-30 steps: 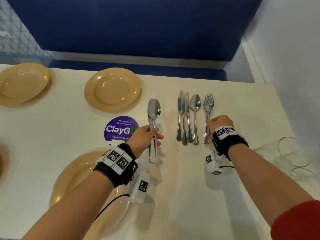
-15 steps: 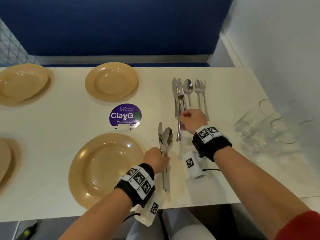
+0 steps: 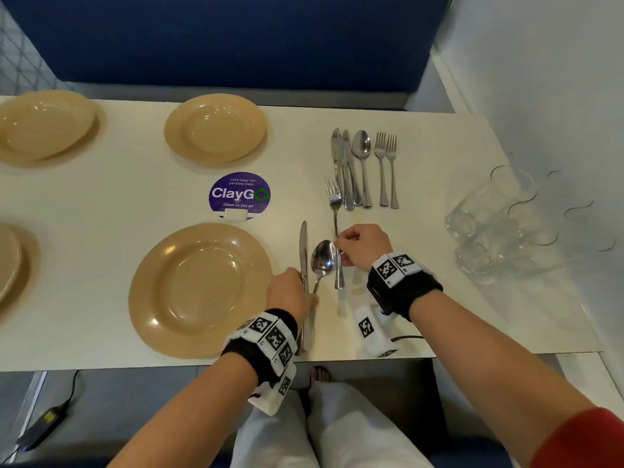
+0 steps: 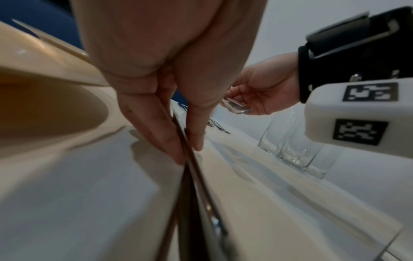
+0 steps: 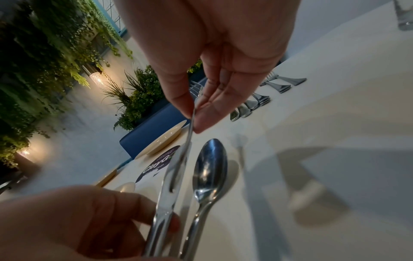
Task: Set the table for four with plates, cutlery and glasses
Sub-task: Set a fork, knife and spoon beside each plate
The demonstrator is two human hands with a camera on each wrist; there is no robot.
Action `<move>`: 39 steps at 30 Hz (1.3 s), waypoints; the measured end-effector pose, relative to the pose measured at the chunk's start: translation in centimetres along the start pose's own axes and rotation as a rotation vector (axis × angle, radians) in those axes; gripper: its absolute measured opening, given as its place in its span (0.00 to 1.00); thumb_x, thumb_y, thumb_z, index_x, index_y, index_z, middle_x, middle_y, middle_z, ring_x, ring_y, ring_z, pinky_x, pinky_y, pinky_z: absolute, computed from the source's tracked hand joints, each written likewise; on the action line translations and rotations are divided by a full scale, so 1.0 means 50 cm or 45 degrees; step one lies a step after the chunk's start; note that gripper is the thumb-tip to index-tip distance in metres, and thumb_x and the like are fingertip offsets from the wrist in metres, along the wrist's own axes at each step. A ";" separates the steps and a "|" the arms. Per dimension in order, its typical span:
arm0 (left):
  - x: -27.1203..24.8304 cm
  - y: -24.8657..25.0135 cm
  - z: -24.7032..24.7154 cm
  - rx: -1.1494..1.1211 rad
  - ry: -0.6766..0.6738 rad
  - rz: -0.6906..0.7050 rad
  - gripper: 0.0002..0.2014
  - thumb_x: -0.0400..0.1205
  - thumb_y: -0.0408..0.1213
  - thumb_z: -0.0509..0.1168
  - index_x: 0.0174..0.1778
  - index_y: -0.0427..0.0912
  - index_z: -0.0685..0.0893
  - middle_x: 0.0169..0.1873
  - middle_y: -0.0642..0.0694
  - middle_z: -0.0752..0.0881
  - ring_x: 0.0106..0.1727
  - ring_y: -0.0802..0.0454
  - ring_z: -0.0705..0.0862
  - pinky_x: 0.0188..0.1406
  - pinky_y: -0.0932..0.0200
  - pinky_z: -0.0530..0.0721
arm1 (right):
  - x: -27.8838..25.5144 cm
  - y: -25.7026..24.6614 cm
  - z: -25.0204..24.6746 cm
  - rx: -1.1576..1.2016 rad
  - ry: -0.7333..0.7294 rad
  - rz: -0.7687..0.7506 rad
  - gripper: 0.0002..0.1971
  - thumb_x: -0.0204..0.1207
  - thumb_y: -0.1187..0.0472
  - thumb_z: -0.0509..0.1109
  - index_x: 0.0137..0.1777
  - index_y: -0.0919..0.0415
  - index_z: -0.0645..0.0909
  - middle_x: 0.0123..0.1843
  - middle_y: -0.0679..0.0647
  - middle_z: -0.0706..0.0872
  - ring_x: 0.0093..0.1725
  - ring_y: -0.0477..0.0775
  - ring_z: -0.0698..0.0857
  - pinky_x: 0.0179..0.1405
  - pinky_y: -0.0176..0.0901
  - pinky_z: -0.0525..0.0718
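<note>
Fork (image 3: 335,231), pinched in our right hand (image 3: 363,246), runs parallel just right of the knife (image 3: 303,251) and spoon (image 3: 322,261) our left hand (image 3: 290,295) grips beside the plate (image 3: 162,265).

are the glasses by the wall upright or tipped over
Upright. In the left wrist view the glasses stand on their bases on the table, none lying on its side.
</note>
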State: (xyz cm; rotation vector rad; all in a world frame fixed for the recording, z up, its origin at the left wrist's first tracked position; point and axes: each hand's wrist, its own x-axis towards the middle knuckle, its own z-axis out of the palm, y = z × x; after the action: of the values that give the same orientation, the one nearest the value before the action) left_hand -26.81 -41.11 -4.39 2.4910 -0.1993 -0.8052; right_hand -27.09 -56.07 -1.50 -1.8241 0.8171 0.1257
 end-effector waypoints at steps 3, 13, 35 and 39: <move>-0.006 -0.001 0.002 -0.083 0.091 0.013 0.28 0.74 0.35 0.75 0.67 0.37 0.70 0.56 0.40 0.84 0.50 0.46 0.82 0.44 0.62 0.75 | 0.000 0.003 -0.009 -0.002 -0.007 0.000 0.01 0.75 0.69 0.70 0.45 0.65 0.83 0.33 0.52 0.83 0.28 0.49 0.84 0.30 0.34 0.88; -0.014 -0.005 -0.003 0.303 0.158 0.152 0.09 0.84 0.31 0.58 0.58 0.36 0.79 0.50 0.39 0.86 0.50 0.44 0.84 0.48 0.55 0.83 | 0.005 -0.008 -0.021 -0.016 -0.045 -0.023 0.01 0.75 0.68 0.69 0.44 0.63 0.81 0.33 0.52 0.83 0.29 0.50 0.85 0.36 0.39 0.89; -0.003 0.008 -0.038 -0.921 0.201 0.001 0.13 0.84 0.43 0.62 0.38 0.47 0.89 0.39 0.41 0.91 0.44 0.41 0.90 0.54 0.45 0.87 | -0.053 0.007 0.037 0.112 -0.444 -0.066 0.02 0.77 0.68 0.69 0.43 0.62 0.80 0.36 0.57 0.85 0.29 0.46 0.87 0.31 0.36 0.87; -0.003 -0.012 -0.077 -1.177 0.159 -0.042 0.08 0.82 0.35 0.66 0.50 0.35 0.88 0.38 0.40 0.89 0.38 0.46 0.89 0.42 0.55 0.90 | -0.068 -0.013 0.061 0.134 -0.532 -0.147 0.03 0.77 0.70 0.68 0.49 0.67 0.82 0.36 0.57 0.86 0.28 0.45 0.87 0.33 0.35 0.88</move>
State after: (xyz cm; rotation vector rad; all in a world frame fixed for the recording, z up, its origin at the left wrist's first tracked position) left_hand -24.69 -38.90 -1.96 1.6550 0.2202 -0.5623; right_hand -28.40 -51.71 -0.69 -1.6622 0.4157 0.3691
